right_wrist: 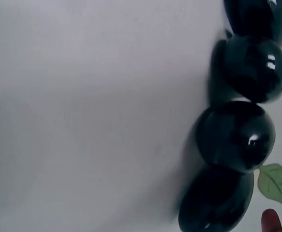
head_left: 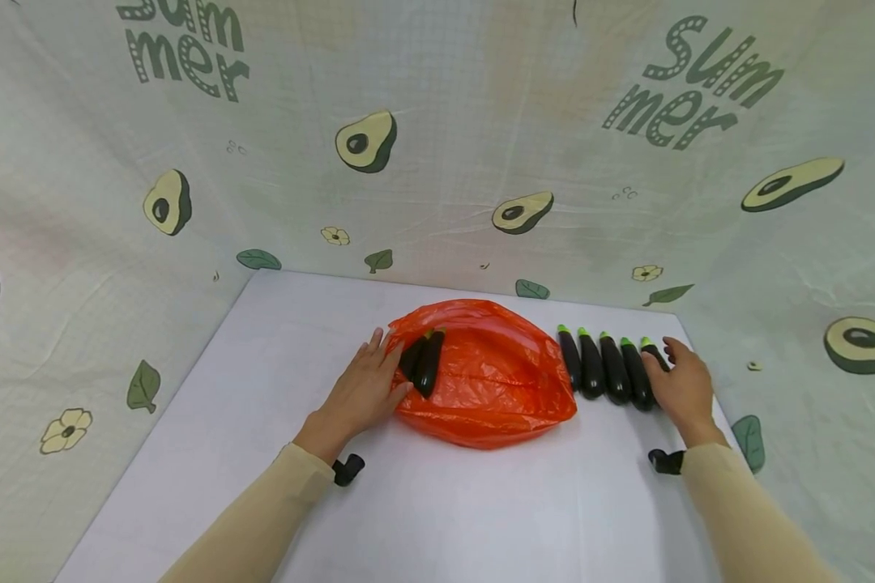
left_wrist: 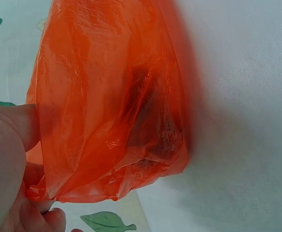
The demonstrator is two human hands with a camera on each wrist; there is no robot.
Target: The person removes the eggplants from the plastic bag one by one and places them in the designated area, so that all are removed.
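Observation:
An orange-red plastic bag (head_left: 488,421) lies with its mouth open on the white table, two dark eggplants (head_left: 428,368) inside at its left. My left hand (head_left: 360,389) holds the bag's left rim, thumb over the edge; in the left wrist view the thin film (left_wrist: 97,96) hangs beside the thumb and fingers. Right of the bag, several glossy eggplants (head_left: 612,372) with green stem ends lie side by side. Around the rightmost eggplant (head_left: 655,352) my right hand (head_left: 684,389) reaches with parted fingers. The right wrist view shows its fingertips (right_wrist: 271,221) apart from the eggplants' rounded ends (right_wrist: 235,137).
The white table (head_left: 481,510) meets a hanging cloth (head_left: 437,210) printed with avocados and leaves at the back and on both sides. The bag stands close to the leftmost eggplant of the row. A small black device (head_left: 348,470) sits at each wrist.

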